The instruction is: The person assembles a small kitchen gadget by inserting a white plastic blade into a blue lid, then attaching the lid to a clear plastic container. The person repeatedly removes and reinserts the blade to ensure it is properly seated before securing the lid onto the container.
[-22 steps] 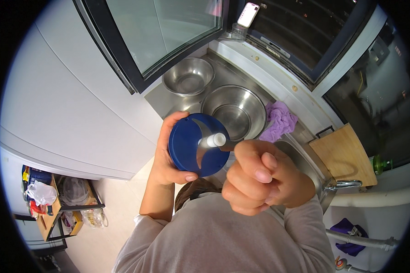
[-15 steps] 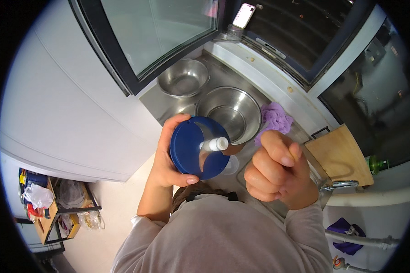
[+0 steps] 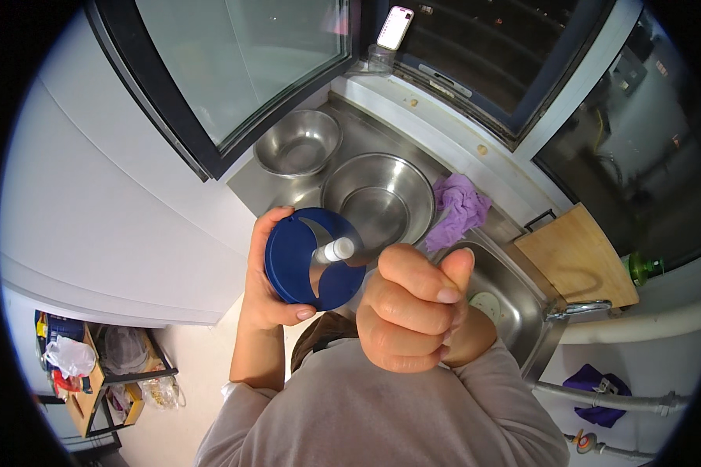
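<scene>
My left hand [image 3: 263, 276] grips the rim of a round blue chopper lid [image 3: 288, 265]. The lid's underside is turned up, and a white shaft [image 3: 336, 250] stands out from its middle. Curved metal blades [image 3: 317, 278] sit around the shaft; the one towards my right hand looks blurred. Close to the lid's right side is my right hand [image 3: 409, 311], raised and curled into a fist. Whatever it may hold is hidden behind the fingers.
Two steel bowls, a smaller one [image 3: 297, 173] and a larger one [image 3: 424, 183], stand on the steel counter. A purple cloth [image 3: 461, 206] lies by the sink [image 3: 514, 319]. Beyond the tap [image 3: 588, 307] leans a wooden board [image 3: 580, 257]. The open window [image 3: 210, 148] juts over the left.
My right fist has come left, closer to the lid, and looks larger. The lid has shifted slightly left in my left hand's grip. More of the sink now shows.
</scene>
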`<state>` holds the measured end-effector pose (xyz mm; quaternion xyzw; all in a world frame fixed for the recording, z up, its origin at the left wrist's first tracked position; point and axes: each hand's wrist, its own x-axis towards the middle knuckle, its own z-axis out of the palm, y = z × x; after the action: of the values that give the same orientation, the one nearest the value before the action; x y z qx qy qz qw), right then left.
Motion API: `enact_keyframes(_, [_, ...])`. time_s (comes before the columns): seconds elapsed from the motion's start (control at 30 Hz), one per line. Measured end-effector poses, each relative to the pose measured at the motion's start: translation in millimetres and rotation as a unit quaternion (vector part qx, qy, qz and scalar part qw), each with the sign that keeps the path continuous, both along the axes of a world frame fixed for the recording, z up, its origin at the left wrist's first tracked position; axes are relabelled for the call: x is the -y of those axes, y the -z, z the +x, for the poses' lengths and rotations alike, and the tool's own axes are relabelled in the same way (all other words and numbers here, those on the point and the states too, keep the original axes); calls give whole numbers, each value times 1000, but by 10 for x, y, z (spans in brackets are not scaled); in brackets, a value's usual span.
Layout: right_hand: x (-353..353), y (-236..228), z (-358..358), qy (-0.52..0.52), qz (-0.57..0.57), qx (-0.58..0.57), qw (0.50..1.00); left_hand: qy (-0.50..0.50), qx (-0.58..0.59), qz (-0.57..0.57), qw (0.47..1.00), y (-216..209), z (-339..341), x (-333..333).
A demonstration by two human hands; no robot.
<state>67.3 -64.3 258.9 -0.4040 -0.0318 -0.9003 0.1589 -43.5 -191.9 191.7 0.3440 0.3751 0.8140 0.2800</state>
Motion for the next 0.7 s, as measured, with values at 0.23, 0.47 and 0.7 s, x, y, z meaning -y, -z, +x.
enact_keyframes(0.23, [93,9,-49,-57,-61,-10,996,-15,13,-8,1000,20,40,45])
enact_keyframes(0.47, [93,-64,-4,-35,-48,-23,998,-16,23,-13,1000,-6,84,32])
enact_keyframes(0.7, [91,21,-15,-67,-78,-14,995,-19,28,-15,999,8,106,34])
